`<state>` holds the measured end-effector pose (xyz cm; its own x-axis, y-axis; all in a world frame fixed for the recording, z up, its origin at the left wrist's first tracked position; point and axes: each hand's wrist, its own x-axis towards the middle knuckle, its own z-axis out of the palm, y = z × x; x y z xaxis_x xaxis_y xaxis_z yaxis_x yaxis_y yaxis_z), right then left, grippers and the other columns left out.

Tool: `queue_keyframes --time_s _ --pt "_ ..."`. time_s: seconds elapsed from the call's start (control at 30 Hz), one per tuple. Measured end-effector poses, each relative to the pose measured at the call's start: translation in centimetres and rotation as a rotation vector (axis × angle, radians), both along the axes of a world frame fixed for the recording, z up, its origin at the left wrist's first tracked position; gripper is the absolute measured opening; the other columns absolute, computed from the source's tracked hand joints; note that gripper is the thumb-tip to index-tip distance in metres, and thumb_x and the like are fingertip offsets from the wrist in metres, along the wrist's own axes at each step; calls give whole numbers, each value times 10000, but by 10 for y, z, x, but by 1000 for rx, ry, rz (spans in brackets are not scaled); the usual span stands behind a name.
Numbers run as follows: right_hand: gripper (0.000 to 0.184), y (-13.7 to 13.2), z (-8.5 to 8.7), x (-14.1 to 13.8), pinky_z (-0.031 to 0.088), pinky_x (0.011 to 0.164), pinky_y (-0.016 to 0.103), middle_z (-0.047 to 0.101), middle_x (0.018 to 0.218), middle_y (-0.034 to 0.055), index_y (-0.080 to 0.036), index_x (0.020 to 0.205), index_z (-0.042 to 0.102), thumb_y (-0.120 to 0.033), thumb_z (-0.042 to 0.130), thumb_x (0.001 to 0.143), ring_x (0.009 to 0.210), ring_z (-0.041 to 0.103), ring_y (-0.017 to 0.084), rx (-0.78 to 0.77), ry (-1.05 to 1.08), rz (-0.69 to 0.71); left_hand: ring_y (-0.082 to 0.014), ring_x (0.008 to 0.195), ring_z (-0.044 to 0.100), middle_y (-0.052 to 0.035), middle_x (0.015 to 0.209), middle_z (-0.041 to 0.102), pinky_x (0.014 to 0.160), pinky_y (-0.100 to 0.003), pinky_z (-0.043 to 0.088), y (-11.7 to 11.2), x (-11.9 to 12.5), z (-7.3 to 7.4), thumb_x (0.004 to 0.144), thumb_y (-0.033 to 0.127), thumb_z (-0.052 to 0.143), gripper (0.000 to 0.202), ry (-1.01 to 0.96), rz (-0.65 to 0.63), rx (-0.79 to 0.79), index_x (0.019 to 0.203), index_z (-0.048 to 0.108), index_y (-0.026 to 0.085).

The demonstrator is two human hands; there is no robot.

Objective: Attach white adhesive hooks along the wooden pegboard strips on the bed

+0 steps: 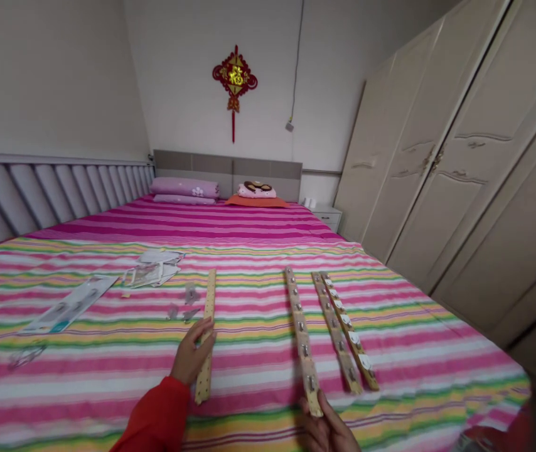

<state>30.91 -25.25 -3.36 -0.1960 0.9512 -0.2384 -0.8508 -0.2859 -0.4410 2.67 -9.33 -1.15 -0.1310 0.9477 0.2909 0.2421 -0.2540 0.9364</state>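
While the left hand (193, 353) holds a bare perforated strip (209, 301) on the bed (249, 358), the right hand (325, 424) grips the near end of a metal-studded strip (300, 323), a similar strip (334, 322) and a white-patched strip (354, 338) lying to its right

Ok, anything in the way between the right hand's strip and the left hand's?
Nothing visible; only striped cloth shows between the metal-fitted strip in the right hand and the perforated strip at the left hand.
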Motion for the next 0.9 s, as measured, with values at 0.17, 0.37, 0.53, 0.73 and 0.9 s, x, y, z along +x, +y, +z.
queue_keyframes --time_s 0.17,0.37,0.53,0.73,0.9 --pt "335 23 16 -40 165 330 150 626 673 -2 -135 749 642 -393 826 644 373 168 -9 14 -66 41 -298 1292 472 -119 1329 581 1051 -419 413 -38 28 19 712 512 689 556 -302 -156 -192 1180 652 213" --pt "380 53 33 -106 156 366 167 472 470 -81 -155 730 606 -445 824 617 364 194 11 67 -212 20 -320 1364 365 -160 1515 330 981 -375 481 -51 56 9 573 471 813 932 -520 -205 -255 1394 433 250" --pt "422 72 35 -152 165 383 182 332 386 -121 -158 781 596 -528 759 663 359 200 36 165 -386 9 -287 1328 428 -139 1488 388 984 -308 477 -32 57 11 561 403 842 915 -569 -60 -178 1372 447 253" --pt "462 83 48 -175 232 375 189 382 378 -89 -184 615 495 -596 684 705 345 276 50 205 -456 27 -247 1107 622 -133 1222 645 891 -311 523 -2 31 17 604 393 816 700 -621 106 -215 1234 585 195" --pt "440 83 46 -184 224 371 184 368 365 -102 -170 667 532 -577 694 711 324 285 46 229 -499 55 -207 940 674 -114 1068 706 776 -285 538 20 12 14 627 482 778 635 -628 174 -193 1152 618 163"
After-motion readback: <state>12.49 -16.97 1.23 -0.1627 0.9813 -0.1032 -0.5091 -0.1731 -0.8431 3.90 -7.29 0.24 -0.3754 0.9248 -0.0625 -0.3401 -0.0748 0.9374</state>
